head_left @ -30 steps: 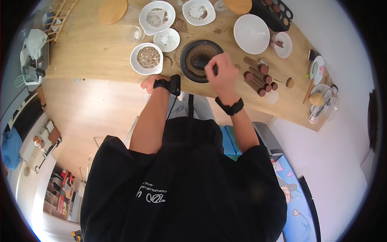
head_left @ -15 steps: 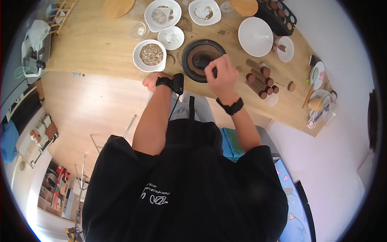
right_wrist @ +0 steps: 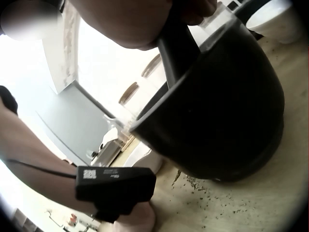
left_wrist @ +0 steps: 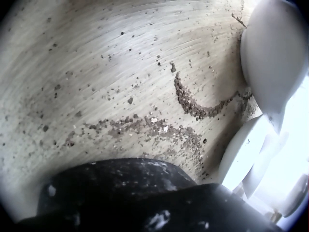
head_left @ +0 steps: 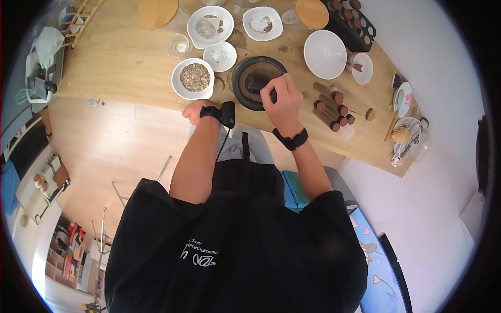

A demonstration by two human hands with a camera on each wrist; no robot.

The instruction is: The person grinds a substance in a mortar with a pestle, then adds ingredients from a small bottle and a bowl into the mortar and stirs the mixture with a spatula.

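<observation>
My right hand [head_left: 283, 103] grips the upper end of a black pestle [right_wrist: 178, 50], fingers wrapped round it. The pestle's lower end stands inside a dark stone mortar [right_wrist: 227, 111], which holds brown powder [head_left: 267, 68] around its inner wall. My left hand [head_left: 194, 111] rests at the front edge of the table, left of the mortar, and grasps nothing visible. Its fingers are partly hidden behind the wrist camera in the right wrist view. Just beyond that hand sits a white spouted bowl [head_left: 209, 93] of coarse brown flakes.
Spilled powder [left_wrist: 193, 108] marks the tabletop between mortar and bowls. Behind are a small white bowl [head_left: 228, 66] and larger white dishes. Right of the mortar lie several brown-capped tubes [head_left: 327, 116], near a large white bowl [head_left: 324, 55]. A wire whisk [head_left: 409, 136] lies at the far right.
The head view has shifted slightly. My right hand stays on the pestle, with only a slight shift over the mortar. The left hand keeps its place at the table edge.
</observation>
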